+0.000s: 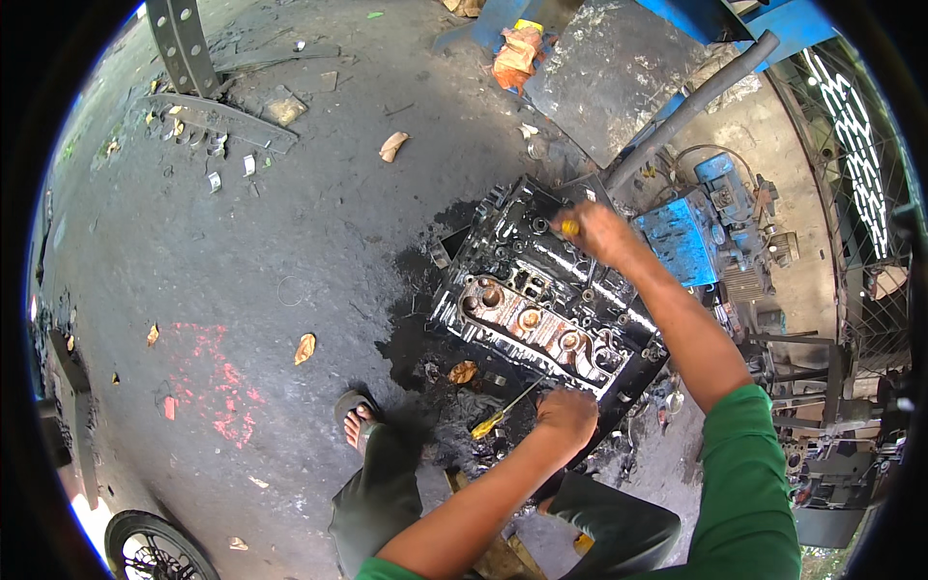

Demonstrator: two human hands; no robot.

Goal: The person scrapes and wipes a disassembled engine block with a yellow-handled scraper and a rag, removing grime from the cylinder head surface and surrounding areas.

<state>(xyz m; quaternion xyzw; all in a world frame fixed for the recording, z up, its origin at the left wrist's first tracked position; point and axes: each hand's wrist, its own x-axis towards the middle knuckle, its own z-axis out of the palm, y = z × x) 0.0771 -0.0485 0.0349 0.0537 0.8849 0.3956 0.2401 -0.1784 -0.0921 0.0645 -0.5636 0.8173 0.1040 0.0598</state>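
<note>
An oily metal engine cylinder head (527, 319), with a rust-brown long recess and round holes, lies in a dark, wet tray on the ground. My right hand (601, 235) is closed over its far side, round a tool with a yellow handle (569, 228); the rest of that tool is hidden. At the near edge of the casting, my left hand (567, 416) is curled shut, and what its fingers hold, if anything, does not show. Beside it lies a screwdriver (491, 422) with a yellow handle, its shaft pointing toward the casting.
A blue machine (681, 237) with a motor stands to the right, past a thick slanting pipe (696, 111). Metal parts crowd the right side. My sandaled foot (360, 420) is left of the casting. Dry leaves (305, 349) dot the floor; a wheel (155, 551) is at lower left.
</note>
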